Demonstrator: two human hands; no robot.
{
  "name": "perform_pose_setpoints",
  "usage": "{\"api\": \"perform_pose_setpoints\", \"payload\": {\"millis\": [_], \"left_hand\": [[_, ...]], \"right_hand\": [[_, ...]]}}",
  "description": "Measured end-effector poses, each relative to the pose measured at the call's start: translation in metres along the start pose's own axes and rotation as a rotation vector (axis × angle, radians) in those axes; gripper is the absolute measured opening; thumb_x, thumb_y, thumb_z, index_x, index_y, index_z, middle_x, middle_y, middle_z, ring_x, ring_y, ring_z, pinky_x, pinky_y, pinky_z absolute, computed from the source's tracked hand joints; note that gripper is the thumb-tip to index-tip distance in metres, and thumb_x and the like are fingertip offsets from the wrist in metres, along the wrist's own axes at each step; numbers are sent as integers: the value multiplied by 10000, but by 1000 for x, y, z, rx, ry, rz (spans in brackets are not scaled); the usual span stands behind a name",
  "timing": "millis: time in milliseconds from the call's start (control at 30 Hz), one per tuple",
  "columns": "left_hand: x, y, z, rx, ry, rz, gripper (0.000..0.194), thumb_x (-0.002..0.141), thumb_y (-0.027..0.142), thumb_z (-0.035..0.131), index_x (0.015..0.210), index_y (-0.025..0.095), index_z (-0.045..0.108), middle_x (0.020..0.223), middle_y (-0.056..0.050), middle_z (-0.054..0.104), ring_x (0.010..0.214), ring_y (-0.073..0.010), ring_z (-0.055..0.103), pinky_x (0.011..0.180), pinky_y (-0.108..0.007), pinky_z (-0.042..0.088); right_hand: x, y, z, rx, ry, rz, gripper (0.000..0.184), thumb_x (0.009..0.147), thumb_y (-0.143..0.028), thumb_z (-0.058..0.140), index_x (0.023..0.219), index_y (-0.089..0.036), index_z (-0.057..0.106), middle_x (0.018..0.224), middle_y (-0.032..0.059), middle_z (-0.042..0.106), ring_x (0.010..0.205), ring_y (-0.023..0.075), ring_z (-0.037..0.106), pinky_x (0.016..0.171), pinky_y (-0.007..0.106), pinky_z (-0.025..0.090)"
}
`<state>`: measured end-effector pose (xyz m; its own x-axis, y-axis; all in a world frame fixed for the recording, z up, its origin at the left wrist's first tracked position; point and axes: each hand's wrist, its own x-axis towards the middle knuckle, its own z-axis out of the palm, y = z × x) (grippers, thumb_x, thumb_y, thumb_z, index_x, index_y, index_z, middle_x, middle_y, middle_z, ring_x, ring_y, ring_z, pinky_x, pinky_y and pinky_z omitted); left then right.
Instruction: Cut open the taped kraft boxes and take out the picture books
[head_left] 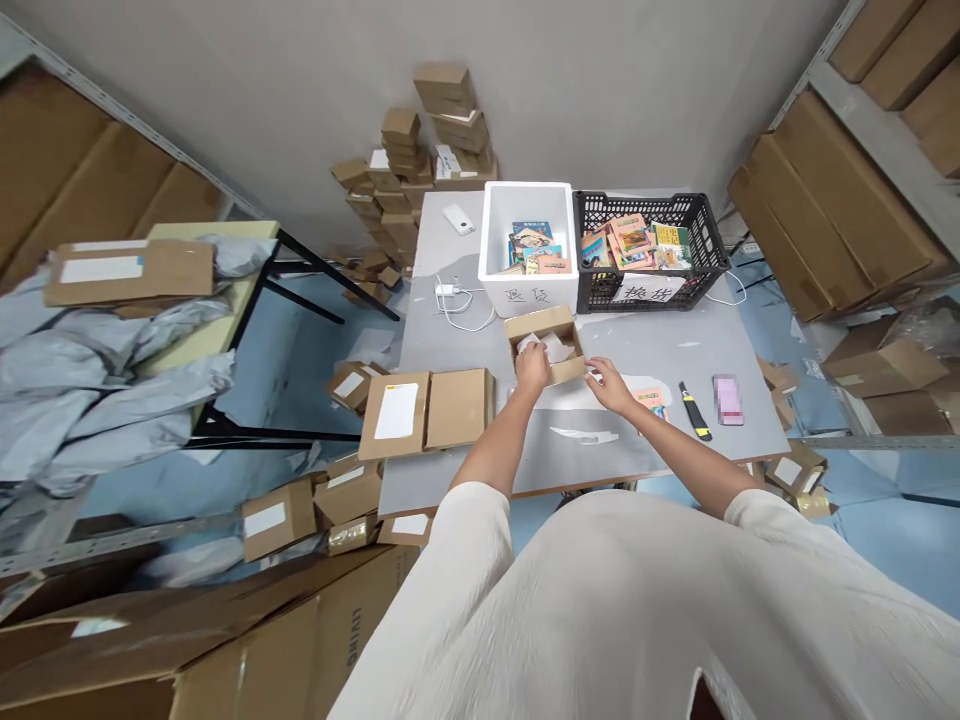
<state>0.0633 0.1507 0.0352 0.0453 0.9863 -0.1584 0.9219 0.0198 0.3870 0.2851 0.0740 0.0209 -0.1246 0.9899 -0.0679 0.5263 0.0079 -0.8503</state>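
Note:
An open cardboard box (566, 372) stands on the grey table, with crumpled white paper (556, 348) inside. My left hand (533, 366) reaches over its near wall, fingers closed on the paper. At the box's right corner is my right hand (609, 386), its thumb and fingers closed at the edge of the cardboard. Partly behind my right wrist lies a colourful book (652, 400) on white paper. A torn white strip (583, 436) is on the table below the box. Whatever sits under the paper in the box is hidden.
Behind the box stand a white foam bin (529, 297) and a black crate (637, 290), both holding books. Flat cardboard boxes (459, 405) lie at left. A utility knife (695, 412) and a phone (727, 400) lie at right. A white cable (469, 310) runs near the foam bin.

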Motion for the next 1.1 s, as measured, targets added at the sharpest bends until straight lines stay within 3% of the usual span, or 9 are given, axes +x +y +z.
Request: {"api": "perform_pose_setpoints", "payload": {"millis": [133, 267, 400, 500, 633, 767, 933, 1100], "left_hand": [[-7, 5, 0, 43, 33, -25, 386, 1067, 324, 494, 1346, 243, 748, 1430, -189, 628, 1409, -390, 512, 1171, -548, 393], [-10, 16, -12, 70, 74, 44, 566, 1066, 361, 477, 1611, 228, 550, 1542, -212, 562, 1469, -409, 434, 1194, -571, 341], [-15, 40, -21, 83, 117, 158, 584, 1073, 290, 432, 1650, 208, 471, 1592, -208, 525, 1458, -399, 441, 1205, -562, 316], [-26, 66, -12, 54, 93, 246, 548, 1077, 254, 425, 1621, 242, 494, 1595, -179, 522, 1451, -379, 445, 1197, -529, 329], [-54, 101, 29, -45, -6, 385, 554, 1049, 201, 464, 1596, 271, 522, 1556, -160, 534, 1421, -366, 471, 1172, -507, 367], [-87, 128, 85, -74, -174, 335, 514, 1026, 179, 478, 1516, 264, 603, 1513, -150, 586, 1403, -344, 522, 1164, -511, 407], [-119, 144, 148, -101, -463, 213, 544, 982, 160, 538, 1516, 234, 612, 1506, -145, 645, 1394, -308, 601, 1160, -443, 485], [-139, 147, 187, -204, -540, 173, 611, 924, 106, 583, 1531, 168, 603, 1545, -169, 651, 1418, -301, 624, 1193, -415, 495]], "right_hand": [[0, 3, 3, 12, 5, 40, 448, 1013, -423, 585, 1411, -251, 697, 1539, 156, 565, 1156, 258, 698, 1011, 447, 611], [-4, 12, -3, 38, 47, 86, 421, 1002, -402, 582, 1375, -257, 712, 1518, 142, 591, 1136, 248, 704, 1021, 446, 608], [-19, 33, -24, 24, 104, 208, 397, 983, -364, 575, 1328, -239, 725, 1456, 130, 637, 1113, 234, 717, 1079, 440, 582], [-37, 57, -47, -17, 152, 391, 384, 964, -322, 570, 1297, -219, 730, 1426, 136, 668, 1084, 232, 734, 1039, 419, 600], [-69, 92, -80, -79, 206, 581, 335, 905, -238, 599, 1203, -200, 746, 1308, 123, 747, 1070, 234, 755, 1001, 397, 606], [-97, 120, -101, -85, 232, 669, 291, 900, -195, 585, 1133, -193, 758, 1211, 125, 798, 1112, 263, 760, 1008, 412, 603], [-115, 145, -104, -25, 180, 697, 289, 902, -179, 606, 1139, -188, 771, 1243, 139, 810, 1194, 272, 756, 1106, 427, 565], [-122, 165, -93, 65, 157, 650, 311, 908, -177, 593, 1162, -204, 770, 1296, 110, 807, 1232, 245, 752, 1124, 404, 563]]}}
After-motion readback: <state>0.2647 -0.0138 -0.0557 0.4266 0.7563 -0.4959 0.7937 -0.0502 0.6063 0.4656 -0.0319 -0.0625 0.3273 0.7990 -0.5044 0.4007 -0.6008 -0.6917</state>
